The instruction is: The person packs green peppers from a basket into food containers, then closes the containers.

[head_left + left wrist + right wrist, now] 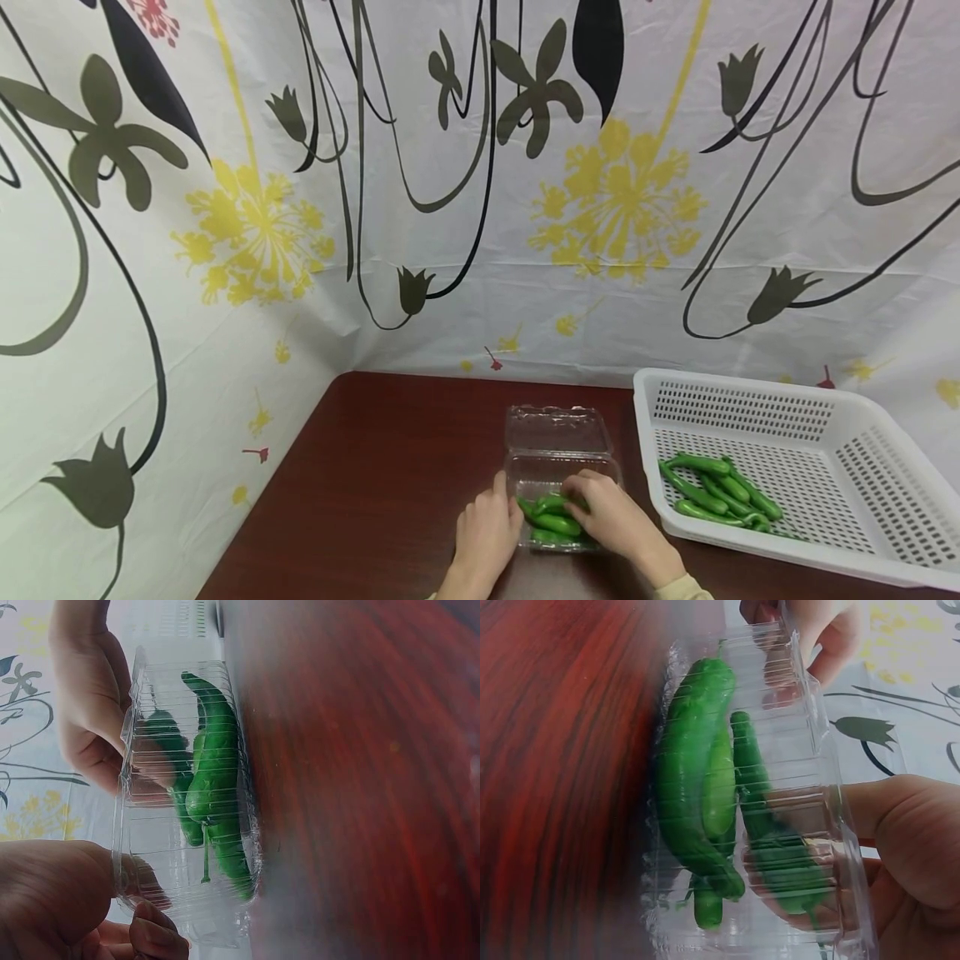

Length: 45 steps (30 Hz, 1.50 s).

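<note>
Much of the clear plastic box (531, 468) is hard to make out, since its see-through walls blend into the dark red table (390, 475) it stands on; its lid (557, 432) lies folded back at the far side. The right hand (615, 515) hides part of the green peppers (555, 524) in the box, so they cannot be counted surely from the head view, and ribs and glare blur them in both wrist views. The left hand (486, 532) grips the box's left wall, thumb on the inner side and fingers outside, partly hidden from above. The right hand reaches in over the open top, its fingers curled round one pepper (784, 859), seen through the wall in the right wrist view; its fingertips are hidden from above. To the right, just beside the box, stands a white basket (750, 386) with more peppers (693, 493) heaped at its near left; its right end runs out of the picture. Only the right sleeve (681, 588) shows clearly, cut off below.
</note>
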Tool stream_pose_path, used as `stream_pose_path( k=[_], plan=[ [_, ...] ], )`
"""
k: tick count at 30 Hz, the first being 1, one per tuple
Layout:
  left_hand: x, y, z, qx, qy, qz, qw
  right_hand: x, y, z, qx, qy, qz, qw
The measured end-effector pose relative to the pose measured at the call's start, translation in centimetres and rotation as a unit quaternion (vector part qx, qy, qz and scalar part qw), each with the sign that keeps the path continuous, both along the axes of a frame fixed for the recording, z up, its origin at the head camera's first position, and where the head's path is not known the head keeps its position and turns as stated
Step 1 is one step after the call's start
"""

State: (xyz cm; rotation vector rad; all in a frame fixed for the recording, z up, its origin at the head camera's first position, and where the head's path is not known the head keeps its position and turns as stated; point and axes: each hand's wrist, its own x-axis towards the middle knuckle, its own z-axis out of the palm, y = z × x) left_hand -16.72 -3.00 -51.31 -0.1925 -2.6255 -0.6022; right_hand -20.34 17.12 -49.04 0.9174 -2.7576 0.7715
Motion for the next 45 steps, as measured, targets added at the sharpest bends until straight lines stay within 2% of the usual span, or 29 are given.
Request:
stream_pose_path(
  k=[19, 31, 45],
  plan=[
    [-0.2, 0.0, -0.3, 0.002, 0.011, 0.007, 0.9999, 0.2, -0.3, -0.4, -0.005, -0.008, -0.003, 1.000],
    [0.0, 0.0, 0.0, 0.001, -0.007, 0.006, 1.0000, 0.3, -0.6, -1.0, 0.002, 0.011, -0.015, 1.000],
    [-0.1, 0.0, -0.5, 0.001, 0.018, 0.004, 0.9998, 0.5, -1.6, -1.8, 0.010, 0.034, -0.083, 0.996]
  ],
)
